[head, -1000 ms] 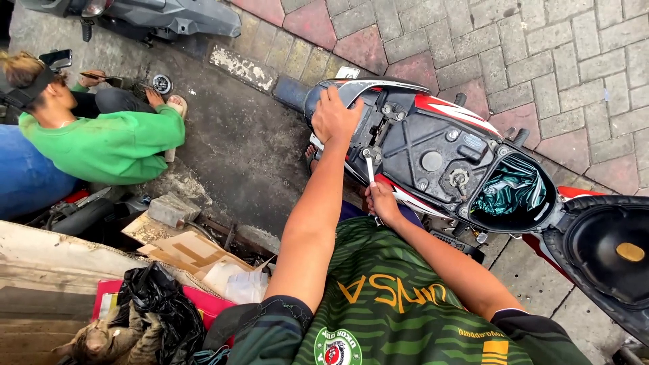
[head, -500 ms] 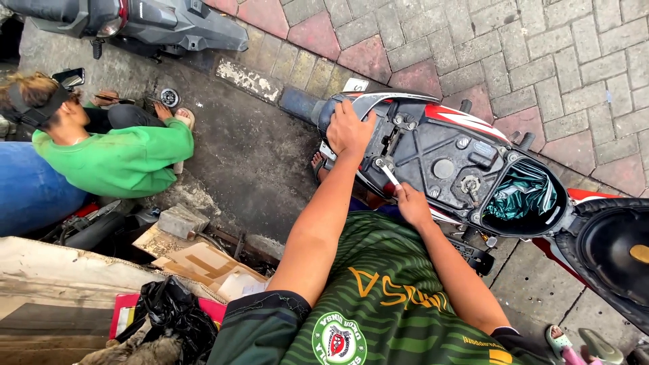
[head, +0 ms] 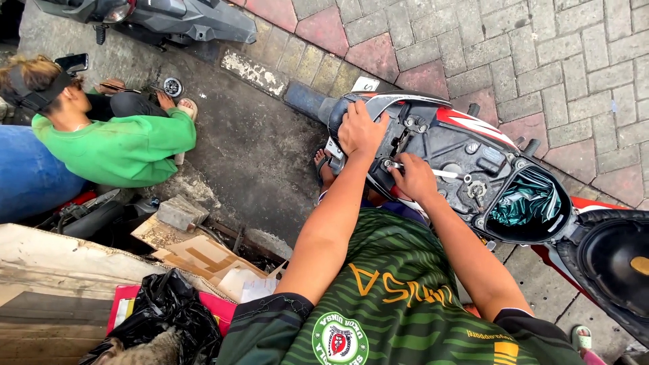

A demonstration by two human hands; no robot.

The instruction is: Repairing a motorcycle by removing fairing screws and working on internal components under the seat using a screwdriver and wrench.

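With the seat already raised, my left hand (head: 362,128) lay flat on the red-and-black scooter's rear frame (head: 466,152) while my right hand (head: 414,177), at three o'clock, gripped a silver metal wrench (head: 443,174) on an unfinished fastener.

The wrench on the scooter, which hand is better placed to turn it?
Probably the right hand: it grips the wrench on the scooter body. The left hand rests flat on the tail.

Even, soft daylight; sharp focus; wide-angle bending at edges.
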